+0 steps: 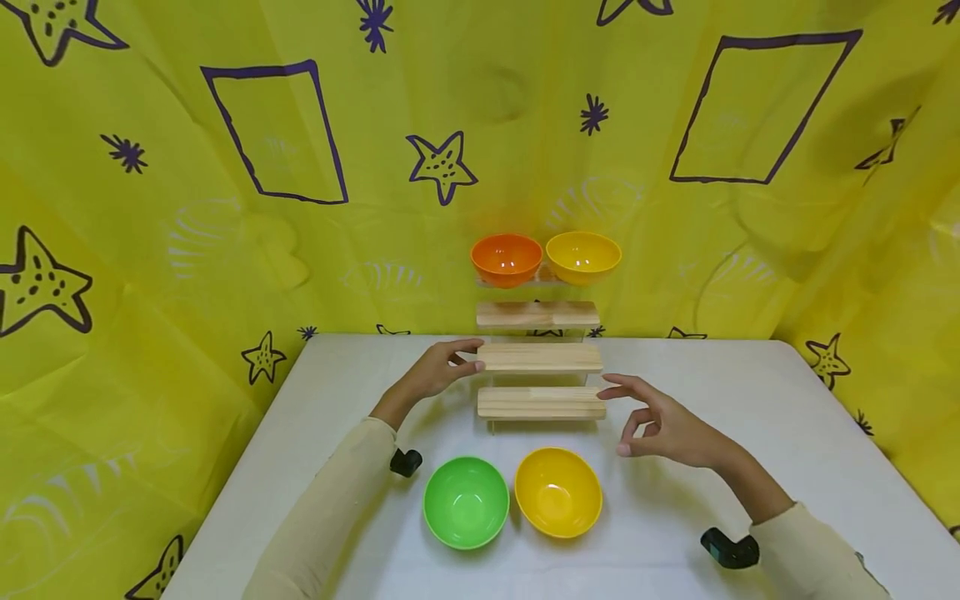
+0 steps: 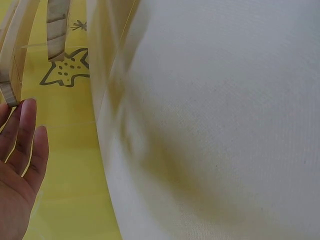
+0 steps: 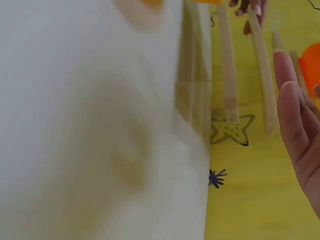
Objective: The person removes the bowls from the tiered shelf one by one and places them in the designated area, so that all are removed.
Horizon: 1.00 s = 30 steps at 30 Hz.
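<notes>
A wooden stepped rack with several pale planks stands on the table in the head view. My left hand grips the left end of its second plank from the bottom, thumb at the front and index finger behind. The left wrist view shows that hand with fingertips against the plank's end. My right hand is beside the right end of the lowest plank, fingers loosely bent, holding nothing. Whether its fingertip touches the plank, I cannot tell. An orange bowl and a yellow bowl sit on the top tier.
In front of the rack, a green bowl and a second yellow bowl stand side by side on the white table. A yellow patterned curtain hangs behind and along both sides.
</notes>
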### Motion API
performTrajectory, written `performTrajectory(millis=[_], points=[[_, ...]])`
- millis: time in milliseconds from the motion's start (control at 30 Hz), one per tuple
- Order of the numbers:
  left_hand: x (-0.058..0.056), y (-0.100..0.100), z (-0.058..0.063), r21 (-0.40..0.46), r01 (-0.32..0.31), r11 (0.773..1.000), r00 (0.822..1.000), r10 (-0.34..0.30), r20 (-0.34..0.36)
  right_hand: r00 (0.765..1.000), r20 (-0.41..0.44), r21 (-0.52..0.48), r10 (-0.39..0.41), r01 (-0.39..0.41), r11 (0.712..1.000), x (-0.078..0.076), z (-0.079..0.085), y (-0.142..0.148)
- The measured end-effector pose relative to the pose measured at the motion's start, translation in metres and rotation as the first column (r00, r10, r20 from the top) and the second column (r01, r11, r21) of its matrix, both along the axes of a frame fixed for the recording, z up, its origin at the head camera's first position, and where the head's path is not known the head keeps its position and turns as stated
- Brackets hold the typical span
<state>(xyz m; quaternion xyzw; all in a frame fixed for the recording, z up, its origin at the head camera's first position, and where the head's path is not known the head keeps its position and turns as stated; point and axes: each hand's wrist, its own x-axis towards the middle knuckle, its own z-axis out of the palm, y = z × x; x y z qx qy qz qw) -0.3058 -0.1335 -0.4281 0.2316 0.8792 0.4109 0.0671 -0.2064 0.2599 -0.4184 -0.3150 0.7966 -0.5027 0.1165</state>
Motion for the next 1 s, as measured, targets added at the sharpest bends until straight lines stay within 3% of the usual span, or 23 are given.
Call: performTrajectory(millis=[367,600,1000], points=[[0.001,0.001,-0.001,-0.006,-0.005,1.0,1.0,0.005,-0.009,0.986,-0.095,-0.003,-0.139,0.14,0.99,-0.021,0.028,0.01],[0.001,0.0,0.0,-0.001,0.002,1.0,1.0,-0.002,-0.017,0.974,-0.135,0.009,-0.181,0.184,0.983,-0.037,0.044,0.012],[0.002,0.0,0.0,0.008,0.005,1.0,1.0,-0.005,-0.002,0.949,-0.115,0.007,-0.292,0.295,0.956,-0.066,0.072,0.012]])
